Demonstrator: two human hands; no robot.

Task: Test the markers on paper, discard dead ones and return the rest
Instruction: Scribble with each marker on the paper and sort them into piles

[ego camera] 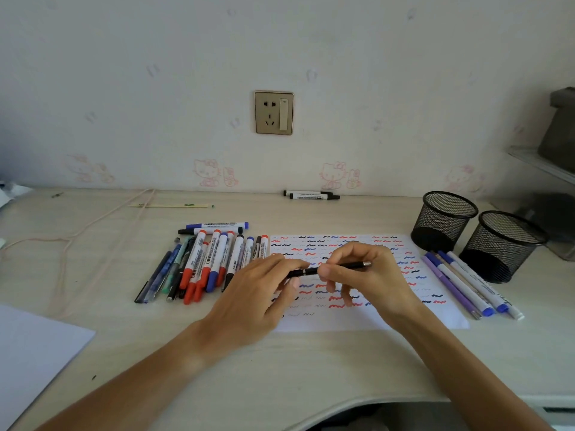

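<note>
A slim black pen (342, 266) with silver bands is held level above the test paper (435, 318), a white sheet covered in red, blue and black squiggles. My left hand (258, 293) pinches its left end. My right hand (367, 275) pinches its middle, and the silver-tipped right end sticks out past the fingers. A pile of red, blue and black markers and pens (202, 262) lies left of the paper. Several blue and purple pens (466, 283) lie at its right edge.
Two black mesh pen cups (443, 219) (501, 244) stand at the right, beyond the paper. Two black-capped markers (311, 195) lie by the wall under a socket. A cord (74, 236) runs across the left of the desk. A blank white sheet (34, 353) lies front left.
</note>
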